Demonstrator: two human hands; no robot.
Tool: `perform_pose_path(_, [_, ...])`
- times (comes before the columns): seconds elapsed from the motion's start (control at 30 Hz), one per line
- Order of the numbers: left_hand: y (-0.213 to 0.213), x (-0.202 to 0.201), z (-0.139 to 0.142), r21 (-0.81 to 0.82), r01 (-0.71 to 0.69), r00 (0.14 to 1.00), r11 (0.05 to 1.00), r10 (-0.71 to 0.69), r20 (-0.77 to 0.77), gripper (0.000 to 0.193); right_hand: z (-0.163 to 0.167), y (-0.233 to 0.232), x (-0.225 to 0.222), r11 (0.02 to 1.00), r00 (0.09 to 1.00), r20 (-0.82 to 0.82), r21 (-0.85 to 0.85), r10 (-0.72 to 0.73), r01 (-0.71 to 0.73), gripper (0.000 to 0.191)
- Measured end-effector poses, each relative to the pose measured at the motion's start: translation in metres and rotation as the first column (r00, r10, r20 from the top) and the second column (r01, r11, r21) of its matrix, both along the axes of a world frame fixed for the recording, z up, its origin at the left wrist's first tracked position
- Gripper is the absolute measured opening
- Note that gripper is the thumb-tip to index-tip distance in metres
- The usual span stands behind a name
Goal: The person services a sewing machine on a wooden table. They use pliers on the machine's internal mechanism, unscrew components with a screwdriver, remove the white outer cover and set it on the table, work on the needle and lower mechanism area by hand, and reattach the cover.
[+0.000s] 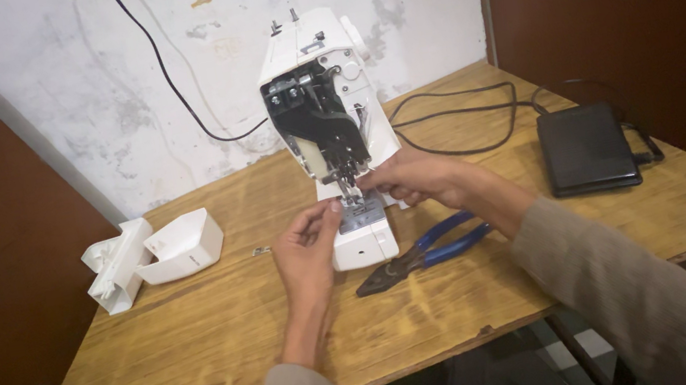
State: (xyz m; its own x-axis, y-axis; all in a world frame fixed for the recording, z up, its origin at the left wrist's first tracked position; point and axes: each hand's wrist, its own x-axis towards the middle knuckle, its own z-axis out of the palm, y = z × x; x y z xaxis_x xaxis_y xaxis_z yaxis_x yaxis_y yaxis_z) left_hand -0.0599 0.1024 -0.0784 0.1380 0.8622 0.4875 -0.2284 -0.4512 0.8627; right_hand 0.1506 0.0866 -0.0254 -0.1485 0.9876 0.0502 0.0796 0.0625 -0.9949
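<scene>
Sleeves frame the view. Left hand [304, 248] and right hand [408, 177] are pinched at the needle area of the white, face-opened sewing machine [330, 119]; what is pinched cannot be told. Pliers [422, 253] lie beside.

A glossy white plastic sewing machine [330, 119] on a worn, streaked wooden tabletop [203, 358], beside blue rubber-handled metal pliers [424, 251].

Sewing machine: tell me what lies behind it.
Behind the sewing machine, a black cable hangs down the white wall. The machine's body hides the cable's end.
</scene>
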Motion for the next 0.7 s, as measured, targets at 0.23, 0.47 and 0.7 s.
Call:
perform_pose_path(0.23, [0.003, -0.001, -0.002, -0.007, -0.006, 1.000, 1.000, 0.006, -0.009, 0.024, -0.008, 0.003, 0.004, 1.000, 1.000, 0.011, 0.016, -0.021, 0.020, 0.017])
perform_pose_path(0.47, [-0.006, -0.003, 0.005, -0.053, -0.026, 0.999, 0.998, 0.023, -0.044, 0.025, -0.010, -0.002, 0.006, 0.982, 0.979, 0.193, 0.189, -0.063, 0.025, 0.027])
perform_pose_path(0.7, [-0.011, -0.002, 0.009, -0.060, -0.028, 0.998, 0.998, 0.025, -0.052, 0.024, -0.019, 0.002, 0.005, 0.934, 0.978, 0.196, 0.357, -0.072, -0.003, 0.022])
